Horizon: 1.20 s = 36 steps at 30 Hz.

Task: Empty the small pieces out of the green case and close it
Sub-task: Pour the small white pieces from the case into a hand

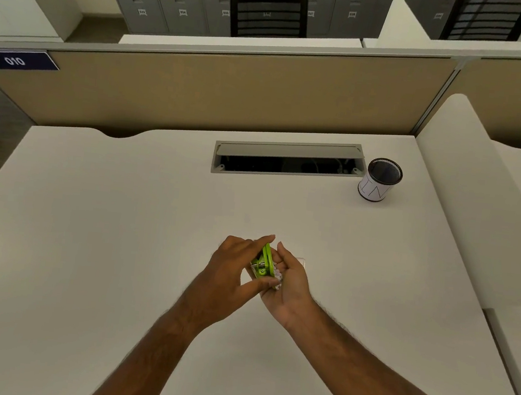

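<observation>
Two hands: left hand [232, 266] grips one green case [263, 262] over cupped right hand [288, 284] catching small pieces [277, 274].

1. The green case [265, 260], pinched between the left hand [234, 270] and the right hand [289, 282], looks like glossy plastic with a small shiny metal part.
2. The small pieces [277, 274] in the right palm look pale and papery.
3. The desk [120, 231] under both hands is smooth, matt white.
4. The pen cup [380, 178], beyond the right hand, is black mesh wrapped in white paper.

Case [263, 261] between hands, above desk [120, 231]
</observation>
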{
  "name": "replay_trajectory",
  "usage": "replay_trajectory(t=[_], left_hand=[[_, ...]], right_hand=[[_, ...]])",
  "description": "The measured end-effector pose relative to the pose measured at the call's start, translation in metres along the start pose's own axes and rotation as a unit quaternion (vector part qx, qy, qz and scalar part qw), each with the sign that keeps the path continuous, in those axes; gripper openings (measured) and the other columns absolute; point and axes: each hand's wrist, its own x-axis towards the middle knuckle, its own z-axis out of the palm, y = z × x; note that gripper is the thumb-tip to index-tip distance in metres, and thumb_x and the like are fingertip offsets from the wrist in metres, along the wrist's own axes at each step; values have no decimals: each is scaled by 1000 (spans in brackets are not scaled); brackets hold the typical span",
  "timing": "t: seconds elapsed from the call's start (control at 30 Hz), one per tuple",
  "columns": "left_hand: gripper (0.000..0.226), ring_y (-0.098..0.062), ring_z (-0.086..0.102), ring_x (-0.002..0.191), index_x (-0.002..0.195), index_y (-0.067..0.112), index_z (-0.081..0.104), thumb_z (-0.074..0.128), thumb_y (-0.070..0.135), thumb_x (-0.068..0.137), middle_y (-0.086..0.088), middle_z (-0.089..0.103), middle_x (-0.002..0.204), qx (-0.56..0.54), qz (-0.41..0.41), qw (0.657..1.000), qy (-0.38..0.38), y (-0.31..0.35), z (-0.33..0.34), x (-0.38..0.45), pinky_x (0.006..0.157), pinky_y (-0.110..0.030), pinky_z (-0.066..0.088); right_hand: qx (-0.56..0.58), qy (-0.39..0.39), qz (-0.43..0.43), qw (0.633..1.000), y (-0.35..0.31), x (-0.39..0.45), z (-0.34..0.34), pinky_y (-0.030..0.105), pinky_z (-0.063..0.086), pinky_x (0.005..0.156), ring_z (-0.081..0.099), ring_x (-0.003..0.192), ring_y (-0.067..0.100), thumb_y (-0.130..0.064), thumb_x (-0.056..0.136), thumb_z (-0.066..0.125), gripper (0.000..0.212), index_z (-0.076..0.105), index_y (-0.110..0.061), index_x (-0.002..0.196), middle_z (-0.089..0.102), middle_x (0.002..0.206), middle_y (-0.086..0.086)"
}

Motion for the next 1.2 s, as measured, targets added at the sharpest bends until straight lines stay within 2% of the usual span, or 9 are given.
replay_trajectory(t=[0.1, 0.2, 0.27, 0.37, 0.6, 0.9, 1.03, 1.1, 1.2], left_hand=[[70, -2, 45, 117, 157, 29, 49, 69, 50, 93, 49, 42, 112, 27, 16, 999, -12, 2, -1, 2, 103, -35, 52], [69, -5, 45, 116, 156, 27, 51, 66, 52, 93, 38, 48, 112, 52, 20, 998, -23, 5, -1, 1, 103, -37, 51], [69, -5, 44, 116, 156, 26, 51, 67, 52, 93, 21, 62, 117, 73, 27, 997, -20, 6, -1, 2, 102, -35, 49], [69, -7, 44, 116, 156, 26, 50, 71, 50, 94, 8, 69, 121, 85, 26, 996, -23, 7, 1, 4, 101, -35, 48], [71, 2, 34, 106, 157, 28, 48, 71, 50, 94, 12, 63, 110, 87, 43, 995, -23, 6, 2, 4, 97, -27, 42], [69, -12, 47, 109, 156, 22, 51, 69, 50, 95, 5, 66, 110, 113, 90, 989, -33, 5, 3, 4, 94, -33, 50], [68, -8, 45, 110, 155, 24, 52, 72, 48, 94, 13, 59, 108, 76, 62, 994, -42, 1, 0, 4, 97, -37, 53], [67, -4, 44, 110, 155, 28, 52, 71, 51, 95, 29, 51, 108, 51, 51, 996, -45, -2, -3, 3, 99, -31, 51], [66, 1, 45, 120, 154, 38, 49, 75, 49, 95, 50, 43, 120, 0, 33, 998, -49, -9, -7, 1, 100, -16, 44]], right_hand=[[-2, -14, 0, 1000, 3, -2, -2, 46, 50, 113, 80, 93, 30, -33, 94, 66, 33, 84, -5, 97, 80, 110, 17], [1, -12, -6, 1000, 6, -5, -2, 42, 67, 83, 81, 89, 29, -32, 85, 71, 31, 85, -5, 91, 81, 102, 16], [7, -12, -11, 1000, 6, -5, -4, 38, 67, 71, 81, 85, 28, -33, 83, 72, 31, 85, -6, 87, 82, 96, 15], [3, -12, -12, 1000, 6, -3, -7, 37, 66, 69, 81, 85, 28, -34, 85, 70, 32, 85, -6, 88, 82, 96, 15], [-19, -8, -13, 1000, 5, 0, -12, 38, 66, 74, 81, 88, 28, -34, 92, 67, 33, 85, -7, 87, 81, 97, 15], [-17, 16, -5, 1000, 12, 1, -13, 36, 64, 70, 80, 84, 27, -28, 105, 57, 39, 84, -9, 84, 80, 92, 15], [5, -15, 6, 1000, 12, 0, -16, 39, 66, 75, 81, 89, 29, -29, 105, 58, 39, 84, -4, 91, 81, 98, 17], [11, -20, 12, 1000, 11, -1, -18, 40, 68, 77, 80, 93, 33, -30, 104, 58, 40, 84, -1, 96, 80, 103, 19], [3, -17, 14, 1000, 10, -3, -17, 33, 65, 64, 77, 100, 40, -32, 104, 56, 42, 82, 2, 104, 77, 112, 25]])
